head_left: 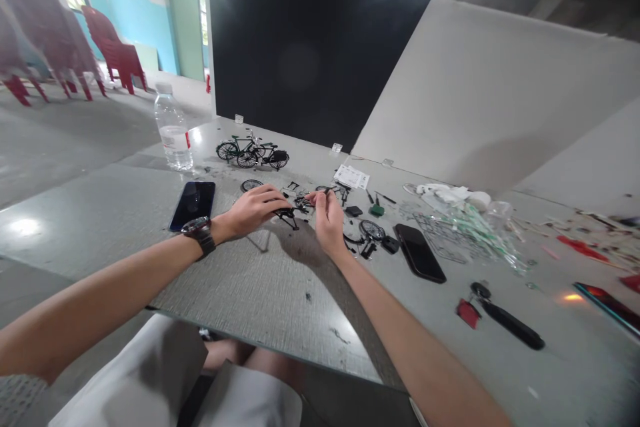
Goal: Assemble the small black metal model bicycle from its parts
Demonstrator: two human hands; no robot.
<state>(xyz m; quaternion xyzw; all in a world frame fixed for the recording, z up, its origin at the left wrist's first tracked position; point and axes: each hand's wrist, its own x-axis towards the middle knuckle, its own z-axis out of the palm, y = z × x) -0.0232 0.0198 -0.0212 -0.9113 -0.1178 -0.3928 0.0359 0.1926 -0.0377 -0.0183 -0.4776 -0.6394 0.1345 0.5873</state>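
My left hand (261, 208), with a dark watch on its wrist, is closed on a black model bicycle frame (287, 215) just above the table. Beside it, my right hand (327, 217) is pinched at the other end of the frame; whatever lies between its fingertips is too small to make out. A loose model wheel (251, 185) lies behind my left hand. To the right of my right hand are another spoked wheel (373, 230), small black parts and a green piece (377, 211). Two assembled model bicycles (253, 150) stand farther back.
A water bottle (173, 127) and a phone (194, 205) are on the left. Toward the right lie a second phone (420, 253), a black-handled tool (513, 327), plastic scraps (493, 233) and white papers (352, 177). A black panel (310, 47) stands behind the table (240, 287).
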